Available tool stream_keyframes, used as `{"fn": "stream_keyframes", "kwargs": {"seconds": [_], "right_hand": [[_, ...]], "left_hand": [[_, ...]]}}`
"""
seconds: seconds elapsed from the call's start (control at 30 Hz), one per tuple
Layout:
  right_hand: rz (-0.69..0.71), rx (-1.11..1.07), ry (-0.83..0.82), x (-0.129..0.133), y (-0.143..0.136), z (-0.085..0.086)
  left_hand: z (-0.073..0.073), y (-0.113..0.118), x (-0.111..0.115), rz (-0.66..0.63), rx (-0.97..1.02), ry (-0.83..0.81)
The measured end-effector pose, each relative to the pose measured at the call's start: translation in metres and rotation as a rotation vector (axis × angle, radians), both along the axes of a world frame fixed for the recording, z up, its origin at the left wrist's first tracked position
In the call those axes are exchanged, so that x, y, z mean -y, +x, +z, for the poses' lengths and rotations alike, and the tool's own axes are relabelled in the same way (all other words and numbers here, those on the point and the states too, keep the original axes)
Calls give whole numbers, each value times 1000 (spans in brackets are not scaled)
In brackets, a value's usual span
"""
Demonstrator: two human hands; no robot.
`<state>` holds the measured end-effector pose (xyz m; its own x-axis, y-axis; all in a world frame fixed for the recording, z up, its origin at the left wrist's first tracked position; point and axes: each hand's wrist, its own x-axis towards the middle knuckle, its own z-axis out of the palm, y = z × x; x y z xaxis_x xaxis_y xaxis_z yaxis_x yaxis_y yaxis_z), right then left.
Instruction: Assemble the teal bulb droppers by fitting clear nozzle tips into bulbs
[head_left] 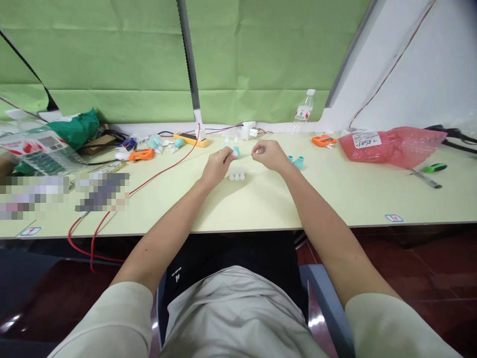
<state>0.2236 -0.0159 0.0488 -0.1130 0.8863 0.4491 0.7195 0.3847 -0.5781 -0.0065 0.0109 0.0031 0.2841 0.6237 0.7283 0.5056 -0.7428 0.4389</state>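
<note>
My left hand is closed in a pinch, with a small pale piece just showing at its fingertips. Right by those fingertips is a small teal plastic part; whether the hand touches it I cannot tell. My right hand is also pinched, its fingertips turned inward, and what they hold is hidden or too small to name. Between and below the hands stands a short row of small white pieces. Close to my right wrist lie teal double-necked plastic parts. Faint translucent pieces stand behind the left fingertips.
Left on the table are a yellow multimeter, orange tool, large clear bottle and red cable. To the right are another orange tool, a water bottle, red bubble-wrap bag and green-handled tool.
</note>
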Motion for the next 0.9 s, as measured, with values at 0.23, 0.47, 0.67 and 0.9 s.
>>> {"fn": "stream_keyframes", "kwargs": {"seconds": [0.23,0.47,0.67,0.9], "right_hand": [[-120,648,-478,5,21,5],[-86,670,-445,-4,11,-9],[-54,623,-395,-15,19,-20],[-55,570,-390,-24,25,-30]], "left_hand": [[-3,-22,-26,68,133,-7],[-6,-18,-23,48,134,-49],[-6,-19,-24,60,142,-55],[-8,-20,-27,62,153,-60]]}}
